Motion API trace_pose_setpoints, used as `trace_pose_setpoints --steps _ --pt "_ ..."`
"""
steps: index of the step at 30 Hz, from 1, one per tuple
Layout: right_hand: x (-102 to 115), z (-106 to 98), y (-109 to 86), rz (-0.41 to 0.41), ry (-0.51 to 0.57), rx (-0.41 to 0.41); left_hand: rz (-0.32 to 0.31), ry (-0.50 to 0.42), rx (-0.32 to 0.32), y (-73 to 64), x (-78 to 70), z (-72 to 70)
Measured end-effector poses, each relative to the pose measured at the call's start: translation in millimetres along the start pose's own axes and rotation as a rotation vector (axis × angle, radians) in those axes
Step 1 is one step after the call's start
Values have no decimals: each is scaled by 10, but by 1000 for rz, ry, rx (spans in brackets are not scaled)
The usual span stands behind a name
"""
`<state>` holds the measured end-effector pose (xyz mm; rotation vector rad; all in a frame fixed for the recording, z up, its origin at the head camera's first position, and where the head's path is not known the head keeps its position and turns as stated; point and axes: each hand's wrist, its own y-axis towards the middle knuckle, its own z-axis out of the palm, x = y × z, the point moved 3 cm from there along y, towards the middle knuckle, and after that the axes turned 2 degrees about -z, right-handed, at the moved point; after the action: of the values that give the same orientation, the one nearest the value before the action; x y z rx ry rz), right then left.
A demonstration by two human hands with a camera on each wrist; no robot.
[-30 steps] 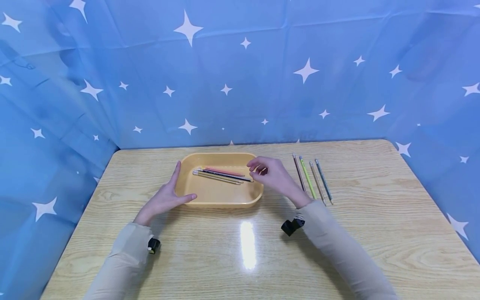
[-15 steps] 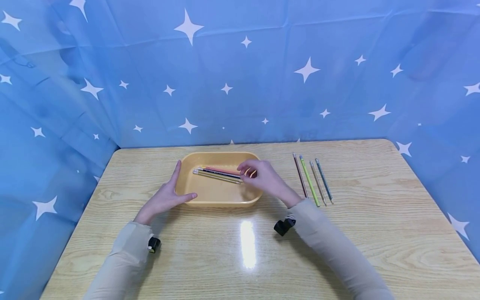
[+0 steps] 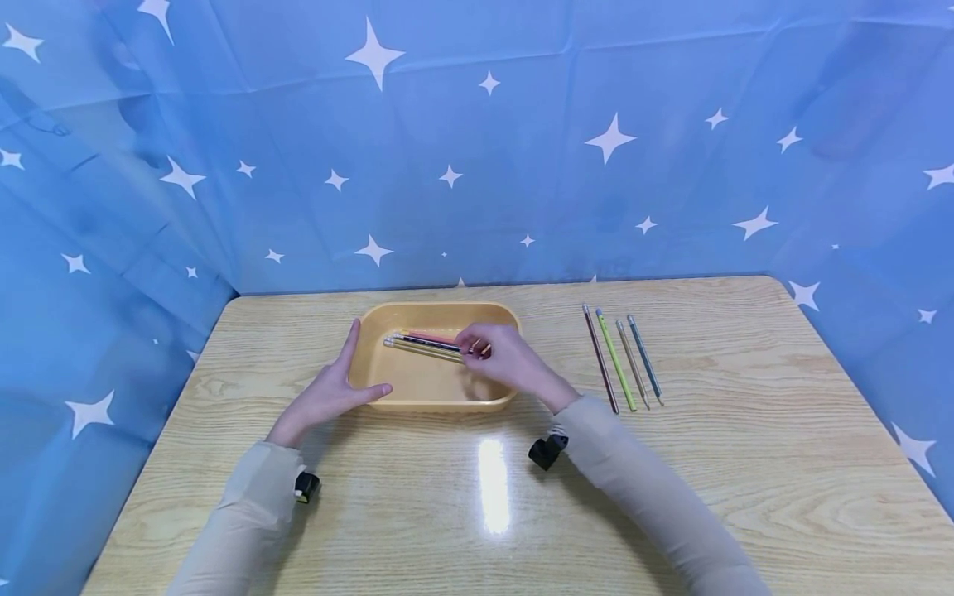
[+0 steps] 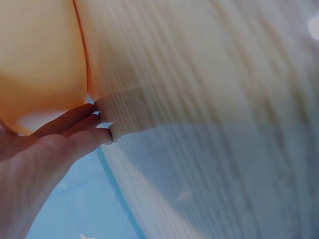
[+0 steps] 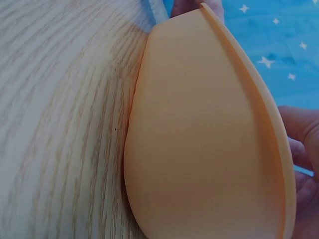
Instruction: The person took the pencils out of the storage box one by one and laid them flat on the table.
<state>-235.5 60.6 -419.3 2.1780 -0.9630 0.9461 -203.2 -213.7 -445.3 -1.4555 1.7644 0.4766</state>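
Observation:
A shallow orange tray [image 3: 436, 408] sits on the wooden table with several pencils [image 3: 421, 349] in it, their eraser ends to the left. Pink, black and gold-coloured ones show among them. My left hand [image 3: 331, 393] lies spread around the tray's left end, thumb over the near rim and fingers along the outside. Inside the tray, my right hand [image 3: 501, 356] reaches over the pencils' right ends with bent fingers, fingertips right at them, hiding those ends. In the right wrist view the tray's outer wall [image 5: 209, 119] covers much of the scene, with the right fingers [image 5: 299, 122] beyond its rim.
Right of the tray lie a dark red pencil [image 3: 599, 358], a yellow-green pencil [image 3: 615, 360], a gold-coloured pencil [image 3: 633, 364] and a blue pencil [image 3: 645, 360], spaced side by side. A blue star-patterned cloth [image 3: 522, 165] stands behind and left of the table [image 3: 745, 389].
My right hand has moved left and inward from the tray's right rim to the pencils. The left hand, the tray and the pencils have stayed in place.

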Motion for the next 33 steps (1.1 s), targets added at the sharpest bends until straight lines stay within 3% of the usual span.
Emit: trace_pose_setpoints --steps 12,33 --pt "23 128 120 1 -51 36 8 -15 -5 -5 -8 8" --pt "-26 288 293 118 -90 123 2 -19 -13 -1 -4 7"
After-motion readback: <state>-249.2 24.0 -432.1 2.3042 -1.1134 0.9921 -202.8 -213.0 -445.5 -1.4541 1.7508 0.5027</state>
